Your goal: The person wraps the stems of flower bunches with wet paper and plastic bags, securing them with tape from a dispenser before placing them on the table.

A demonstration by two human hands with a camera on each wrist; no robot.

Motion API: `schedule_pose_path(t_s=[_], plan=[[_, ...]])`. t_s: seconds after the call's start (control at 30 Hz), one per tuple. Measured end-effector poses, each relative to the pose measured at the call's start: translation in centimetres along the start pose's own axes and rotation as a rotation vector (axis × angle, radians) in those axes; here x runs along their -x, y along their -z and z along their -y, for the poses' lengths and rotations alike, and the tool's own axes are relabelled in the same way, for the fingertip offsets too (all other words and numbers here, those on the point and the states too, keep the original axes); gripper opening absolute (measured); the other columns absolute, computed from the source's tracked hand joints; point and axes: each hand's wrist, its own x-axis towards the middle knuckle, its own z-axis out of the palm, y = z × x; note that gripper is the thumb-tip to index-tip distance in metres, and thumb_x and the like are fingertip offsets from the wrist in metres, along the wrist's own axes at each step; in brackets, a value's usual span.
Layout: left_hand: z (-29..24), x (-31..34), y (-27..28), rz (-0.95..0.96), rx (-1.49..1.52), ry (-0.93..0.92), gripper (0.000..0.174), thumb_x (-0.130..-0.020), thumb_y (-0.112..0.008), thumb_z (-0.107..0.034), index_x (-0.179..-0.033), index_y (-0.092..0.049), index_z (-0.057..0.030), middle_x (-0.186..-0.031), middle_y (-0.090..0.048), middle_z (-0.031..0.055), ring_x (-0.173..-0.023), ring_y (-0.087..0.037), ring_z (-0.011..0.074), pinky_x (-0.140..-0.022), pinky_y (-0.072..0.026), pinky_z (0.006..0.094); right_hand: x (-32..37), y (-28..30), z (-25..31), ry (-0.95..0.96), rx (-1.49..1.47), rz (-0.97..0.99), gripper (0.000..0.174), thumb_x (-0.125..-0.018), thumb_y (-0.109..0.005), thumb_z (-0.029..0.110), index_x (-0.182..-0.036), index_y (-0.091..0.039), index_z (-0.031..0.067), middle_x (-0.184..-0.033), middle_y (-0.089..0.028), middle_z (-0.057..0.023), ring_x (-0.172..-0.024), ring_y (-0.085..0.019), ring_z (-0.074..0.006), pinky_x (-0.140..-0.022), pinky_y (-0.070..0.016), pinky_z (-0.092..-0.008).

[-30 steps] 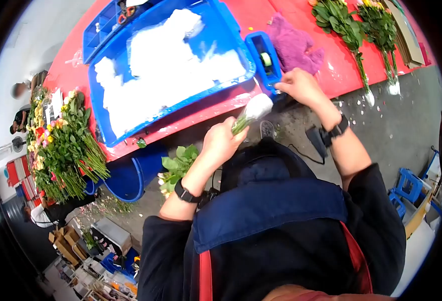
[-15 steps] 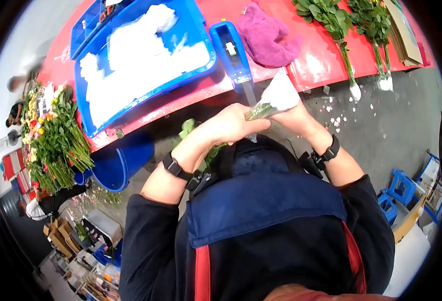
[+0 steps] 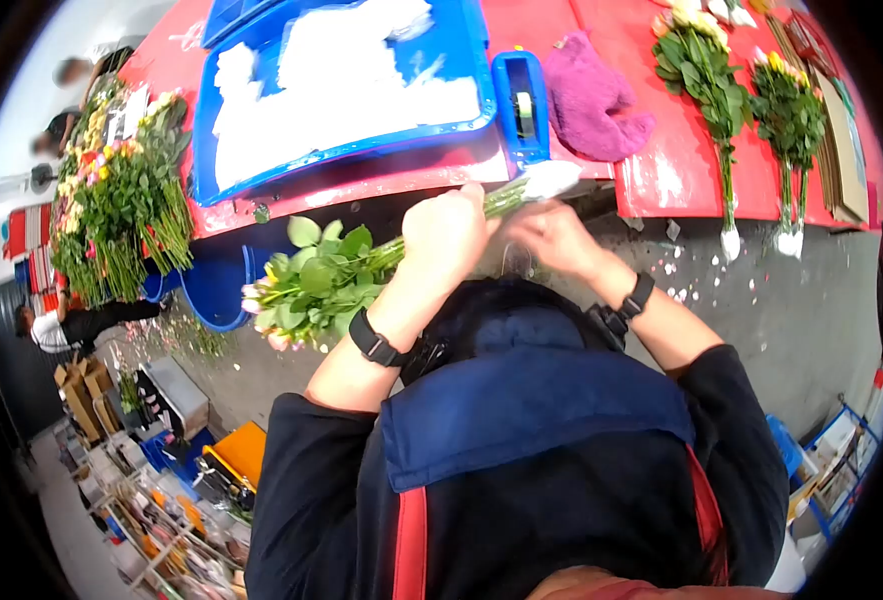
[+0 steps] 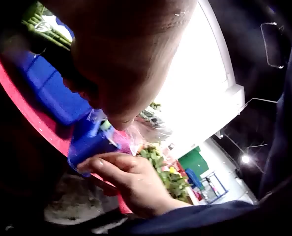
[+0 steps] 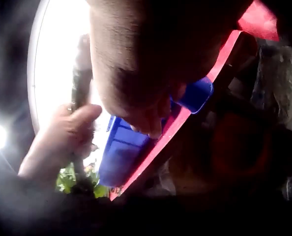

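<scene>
My left hand (image 3: 446, 238) grips the stems of a rose bouquet (image 3: 321, 280), whose leafy heads point to the left in the head view. The white-wrapped stem end (image 3: 551, 181) sticks out past the hand, near the blue tape dispenser (image 3: 521, 105) at the table edge. My right hand (image 3: 558, 238) is blurred, just below the wrapped end, its fingers loosely bent with nothing seen between them. In the right wrist view the left hand (image 5: 62, 135) holds the stems (image 5: 80, 88), apart from my right hand (image 5: 136, 73).
A blue tray (image 3: 341, 160) of white material lies on the red table (image 3: 661, 185), with a purple cloth (image 3: 596, 95) beside the dispenser. Bouquets (image 3: 701, 75) lie at the right, more flowers (image 3: 126, 200) at the left. A blue bucket (image 3: 216, 290) stands below the table edge.
The right hand went from the dispenser to the wrapped stem end, a clear strip showing there half a second ago, and now is just below it. The bouquet has swung so its heads show at left.
</scene>
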Motion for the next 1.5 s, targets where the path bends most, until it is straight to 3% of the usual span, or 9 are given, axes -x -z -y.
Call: schedule_pose_path(t_s=[0.3, 0.5, 0.63, 0.77, 0.93, 1.07, 1.17, 1.3, 1.5], plan=[[3.0, 1.1, -0.7, 0.155, 0.128, -0.012, 0.02, -0.078, -0.059, -0.025, -0.08, -0.061, -0.005, -0.076, -0.066, 0.0165, -0.075, -0.066, 0.0353, -0.063, -0.0523, 0.0455, -7.3, 3.4, 10.7, -0.839, -1.03, 0.287, 0.021, -0.09, -0.057, 0.014, -0.097, -0.064, -0.0039, -0.085, -0.071, -0.0139, -0.052, -0.062, -0.0106, -0.04, -0.0413, -0.0198], [3.6, 2.6, 1.5, 0.561, 0.482, -0.008, 0.023, -0.082, -0.062, -0.022, -0.078, -0.061, 0.0009, -0.067, -0.063, 0.0127, -0.062, -0.061, 0.024, -0.064, -0.0488, 0.0354, -12.8, 6.4, 10.1, -0.512, -0.414, 0.638, 0.04, -0.08, -0.065, 0.003, -0.118, -0.058, -0.0085, -0.087, -0.071, -0.0127, -0.059, -0.062, -0.0082, -0.043, -0.041, -0.0199], [5.3, 2.7, 2.9, 0.67, 0.791, 0.027, 0.027, -0.085, -0.063, -0.022, -0.073, -0.056, 0.0016, -0.058, -0.054, 0.001, -0.057, -0.053, 0.0116, -0.056, -0.0453, 0.0301, -11.5, 5.2, 3.3, -0.183, -0.266, 0.873, 0.038, -0.08, -0.063, 0.005, -0.118, -0.061, 0.0005, -0.108, -0.068, -0.0086, -0.094, -0.062, -0.0171, -0.085, -0.0495, -0.0327], [5.1, 3.0, 3.3, 0.511, 0.795, 0.202, 0.024, -0.082, -0.062, -0.022, -0.074, -0.058, -0.0001, -0.057, -0.054, 0.0071, -0.054, -0.054, 0.0155, -0.054, -0.0454, 0.0321, -6.0, 0.9, 3.1, 0.002, -0.27, 0.16, 0.014, -0.085, -0.064, 0.01, -0.095, -0.067, 0.0001, -0.081, -0.069, -0.0085, -0.079, -0.063, -0.0142, -0.073, -0.0511, -0.0311], [3.6, 1.6, 1.0, 0.039, 0.082, 0.101, 0.022, -0.078, -0.064, -0.024, -0.079, -0.063, -0.0023, -0.069, -0.065, 0.0189, -0.067, -0.067, 0.0319, -0.061, -0.0531, 0.0403, -4.6, 2.1, 10.7, -0.607, -0.576, 0.296, 0.022, -0.089, -0.06, 0.018, -0.092, -0.067, -0.0032, -0.074, -0.063, -0.0007, -0.064, -0.055, -0.004, -0.058, -0.0447, -0.0199], [1.7, -1.1, 2.2, -0.067, -0.193, -0.112, 0.022, -0.081, -0.061, -0.023, -0.08, -0.06, -0.0012, -0.068, -0.065, 0.0171, -0.063, -0.066, 0.0322, -0.058, -0.0529, 0.0418, -3.2, 1.7, 9.6, -0.389, -0.812, 0.01, 0.027, -0.089, -0.058, 0.013, -0.109, -0.062, -0.0037, -0.092, -0.065, -0.0034, -0.074, -0.059, -0.0061, -0.061, -0.0456, -0.018], [-0.7, -3.9, 1.7, -0.014, -0.17, -0.25, 0.02, -0.082, -0.059, -0.02, -0.075, -0.062, -0.0022, -0.068, -0.065, 0.0185, -0.065, -0.067, 0.0336, -0.059, -0.0534, 0.0426, -2.2, 5.8, 10.9, 0.323, 0.651, -0.309, 0.033, -0.082, -0.058, 0.011, -0.111, -0.061, -0.0024, -0.102, -0.063, -0.0113, -0.095, -0.062, -0.0211, -0.088, -0.0449, -0.0343], [-7.9, -5.3, 2.2, 0.028, -0.358, -0.63, 0.008, -0.075, -0.059, -0.013, -0.074, -0.064, -0.0076, -0.061, -0.065, 0.0067, -0.055, -0.067, 0.023, -0.05, -0.0528, 0.0351, 0.5, 8.5, 7.8, -0.171, 0.602, -0.005, 0.03, -0.073, -0.063, 0.015, -0.099, -0.062, 0.0015, -0.093, -0.067, -0.0136, -0.09, -0.064, -0.031, -0.086, -0.0459, -0.0416], [-18.0, -8.6, 5.1, -0.429, -0.135, -1.14, 0.031, -0.078, -0.056, -0.017, -0.107, -0.058, -0.0073, -0.11, -0.058, 0.0086, -0.115, -0.05, 0.0247, -0.096, -0.0364, 0.0421, 7.3, 16.7, 1.6, -0.443, 0.545, -0.758, 0.026, -0.075, -0.069, 0.021, -0.099, -0.067, 0.0102, -0.085, -0.066, -0.0167, -0.077, -0.065, -0.0341, -0.068, -0.0522, -0.0399]])
